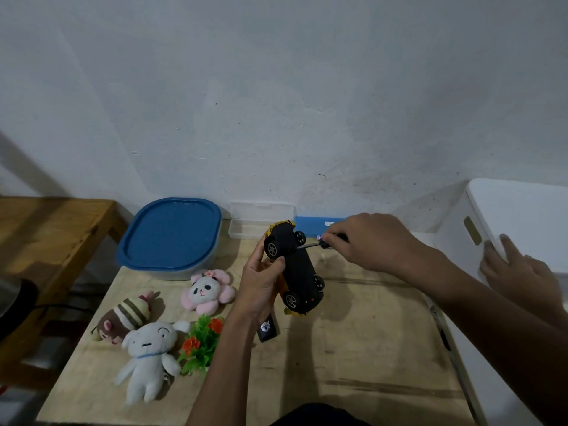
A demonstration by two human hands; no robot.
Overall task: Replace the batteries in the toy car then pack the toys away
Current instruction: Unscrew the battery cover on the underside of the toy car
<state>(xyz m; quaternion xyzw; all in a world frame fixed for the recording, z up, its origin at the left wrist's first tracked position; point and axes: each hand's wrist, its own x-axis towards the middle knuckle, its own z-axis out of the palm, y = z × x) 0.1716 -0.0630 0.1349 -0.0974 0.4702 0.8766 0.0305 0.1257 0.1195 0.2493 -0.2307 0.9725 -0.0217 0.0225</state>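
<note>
The left grip point(261, 284) is wrapped round the toy car point(296, 265) and holds it up above the middle of the counter point(353, 348). The car is belly up with its wheels in the air. I think it is turned this way so the bottom, where the battery door should be, faces the tool. The right grip point(372, 241) pinches a screwdriver point(307, 245). Its tip touches the car's black underside by the far wheels, most likely on the door's screw. A little black thing point(269, 329) lies just under the left wrist; I cannot tell what it is. The soft toys wait by the left edge: a pink panda point(204, 290), a white doll point(150, 348), a striped brown doll point(126, 318) and a plastic plant point(203, 342). A blue-lidded box point(172, 232) sits at the back left corner, maybe for packing them. Past the right edge another hand point(522, 272) rests on a white box point(507, 216)
</note>
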